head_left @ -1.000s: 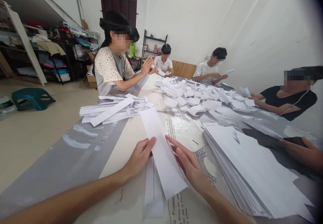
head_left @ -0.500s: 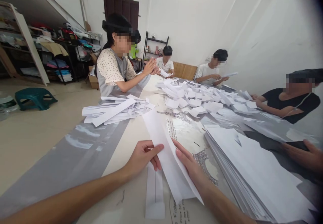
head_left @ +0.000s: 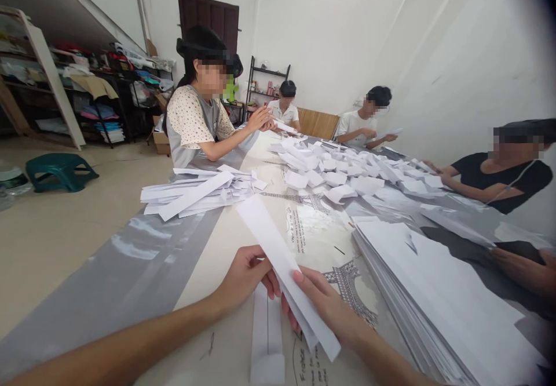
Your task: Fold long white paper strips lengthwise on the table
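Over the printed tablecloth (head_left: pixel 208 264), your left hand (head_left: pixel 245 276) pinches the folded paper (head_left: pixel 282 264), your right hand (head_left: pixel 324 300) clasps its other edge, lower end splayed, crease seemingly unfinished; strips (head_left: pixel 195 193) piled beyond, larger sheets (head_left: pixel 434 281) stacked right.

White paper strip (head_left: pixel 289 270), folded lengthwise, layers parted at near end, held aslant above flat creased strip (head_left: pixel 267 334) on worktop (head_left: pixel 200 276)
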Motion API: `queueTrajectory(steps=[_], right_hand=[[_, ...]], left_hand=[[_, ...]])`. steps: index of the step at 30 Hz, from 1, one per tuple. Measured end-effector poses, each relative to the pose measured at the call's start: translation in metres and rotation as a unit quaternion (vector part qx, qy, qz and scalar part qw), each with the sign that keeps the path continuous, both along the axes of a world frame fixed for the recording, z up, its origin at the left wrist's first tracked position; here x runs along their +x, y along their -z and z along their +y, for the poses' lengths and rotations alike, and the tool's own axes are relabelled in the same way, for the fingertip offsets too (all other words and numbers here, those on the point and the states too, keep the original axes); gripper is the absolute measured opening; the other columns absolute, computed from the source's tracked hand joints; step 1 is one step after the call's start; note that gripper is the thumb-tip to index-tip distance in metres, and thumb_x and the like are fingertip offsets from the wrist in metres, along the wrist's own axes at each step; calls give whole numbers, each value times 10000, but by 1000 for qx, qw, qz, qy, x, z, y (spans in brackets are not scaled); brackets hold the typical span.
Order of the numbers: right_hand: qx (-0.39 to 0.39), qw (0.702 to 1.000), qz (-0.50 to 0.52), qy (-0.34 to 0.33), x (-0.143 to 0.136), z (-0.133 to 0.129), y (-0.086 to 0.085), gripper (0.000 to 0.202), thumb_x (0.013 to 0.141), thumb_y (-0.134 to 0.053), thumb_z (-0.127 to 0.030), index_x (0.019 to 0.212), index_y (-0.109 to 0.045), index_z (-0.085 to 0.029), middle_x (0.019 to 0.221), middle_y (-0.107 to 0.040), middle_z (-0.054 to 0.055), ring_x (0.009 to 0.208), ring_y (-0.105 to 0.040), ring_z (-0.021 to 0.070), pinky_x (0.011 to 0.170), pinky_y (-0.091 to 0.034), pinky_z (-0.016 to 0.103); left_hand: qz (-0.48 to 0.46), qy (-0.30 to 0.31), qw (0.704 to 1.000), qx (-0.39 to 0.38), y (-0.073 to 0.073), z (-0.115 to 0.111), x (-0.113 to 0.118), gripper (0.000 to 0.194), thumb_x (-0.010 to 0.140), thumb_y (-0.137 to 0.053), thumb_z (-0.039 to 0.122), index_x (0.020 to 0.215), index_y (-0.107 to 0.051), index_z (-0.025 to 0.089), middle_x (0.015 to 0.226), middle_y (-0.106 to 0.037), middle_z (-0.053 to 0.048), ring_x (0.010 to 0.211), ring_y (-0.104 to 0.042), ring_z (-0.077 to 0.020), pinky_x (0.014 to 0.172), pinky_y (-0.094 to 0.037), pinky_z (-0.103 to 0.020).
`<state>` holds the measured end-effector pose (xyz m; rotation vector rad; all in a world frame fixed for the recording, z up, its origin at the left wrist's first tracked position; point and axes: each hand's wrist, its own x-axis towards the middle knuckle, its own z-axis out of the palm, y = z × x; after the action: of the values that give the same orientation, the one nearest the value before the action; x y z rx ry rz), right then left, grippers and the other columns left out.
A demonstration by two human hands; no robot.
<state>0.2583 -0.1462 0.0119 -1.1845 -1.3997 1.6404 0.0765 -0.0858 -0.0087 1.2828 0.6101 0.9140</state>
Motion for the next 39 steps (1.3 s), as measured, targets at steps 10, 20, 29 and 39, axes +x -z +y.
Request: queueTrajectory(steps=[10, 20, 29, 39], right_hand=[[67, 979, -177, 76, 8, 2, -3, 531, 940, -461, -700, 769, -551, -205, 526, -555, -27, 391, -514, 134, 415, -399, 248], [82, 976, -197, 32, 7, 0, -3, 510, 989, -422, -630, 749, -556, -201, 559, -630, -5, 452, -572, 146, 498, -451, 256], [64, 988, -137, -8, 20, 6, -12, 370, 963, -571, -540, 944, -673, -185, 743, -701, 34, 671, -659, 174, 655, -501, 302], [57, 991, -124, -5, 33, 10, -19, 376, 893, -673, -545, 995, -746, -191, 894, -735, 56, 764, -683, 189, 630, -478, 280]], left_hand=[[-54, -16, 998, 0, -1, 5, -3, 566, 995, -421, 607, 940, -702, 118, 794, -708, -111, 536, -667, -197, 475, -492, -281], [21, -90, 996, 2, -1, 5, 1, 450, 902, -662, 546, 703, -587, 150, 494, -655, -48, 397, -577, -128, 419, -434, -202], [17, -61, 998, -4, 5, 8, 0, 445, 911, -648, 555, 753, -618, 140, 537, -679, -63, 454, -623, -153, 443, -454, -219], [16, -66, 997, -45, 3, 10, -1, 453, 914, -643, 566, 742, -567, 153, 579, -705, -76, 490, -634, -141, 477, -437, -209]])
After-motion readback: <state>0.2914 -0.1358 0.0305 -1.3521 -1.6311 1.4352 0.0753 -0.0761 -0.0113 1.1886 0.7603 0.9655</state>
